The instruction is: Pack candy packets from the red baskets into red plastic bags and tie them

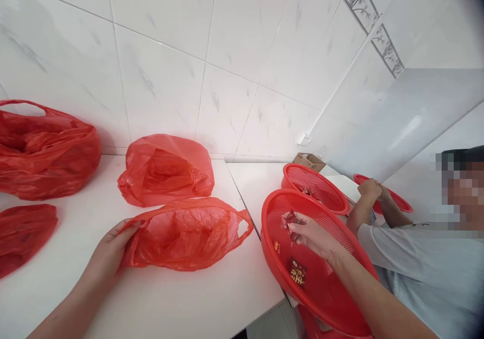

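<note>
My left hand [113,245] grips the near edge of a flat red plastic bag [185,233] lying on the white table [181,298]. My right hand [306,233] reaches into a red mesh basket [321,288] tilted at the table's right edge and pinches a small dark red wrapped piece [291,219]. A red packet with gold print [298,274] lies lower in that basket, and a small piece [277,246] sits on its left wall.
Other red bags lie behind [166,170], far left [45,150] and at the left edge [22,235]. A second red basket [315,186], a third [381,200] and a cardboard box [309,161] stand further right. A person in a grey shirt [427,268] works there.
</note>
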`<action>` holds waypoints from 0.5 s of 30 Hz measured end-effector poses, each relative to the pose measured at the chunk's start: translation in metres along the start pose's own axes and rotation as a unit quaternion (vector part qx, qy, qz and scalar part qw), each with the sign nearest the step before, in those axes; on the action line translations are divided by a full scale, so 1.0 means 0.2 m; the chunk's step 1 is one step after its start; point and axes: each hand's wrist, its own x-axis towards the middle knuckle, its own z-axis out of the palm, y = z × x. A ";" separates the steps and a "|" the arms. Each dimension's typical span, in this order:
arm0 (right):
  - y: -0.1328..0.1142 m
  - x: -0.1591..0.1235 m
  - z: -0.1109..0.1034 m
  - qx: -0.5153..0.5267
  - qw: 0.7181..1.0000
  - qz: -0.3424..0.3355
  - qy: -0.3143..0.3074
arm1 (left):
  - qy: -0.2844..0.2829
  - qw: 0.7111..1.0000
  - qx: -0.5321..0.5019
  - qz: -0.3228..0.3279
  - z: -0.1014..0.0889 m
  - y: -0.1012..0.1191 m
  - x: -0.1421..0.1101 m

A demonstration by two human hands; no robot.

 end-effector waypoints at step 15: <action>-0.40 -0.06 0.87 -0.331 0.868 -0.184 -0.320 | -0.061 0.998 -0.022 -0.007 0.07 0.00 -0.08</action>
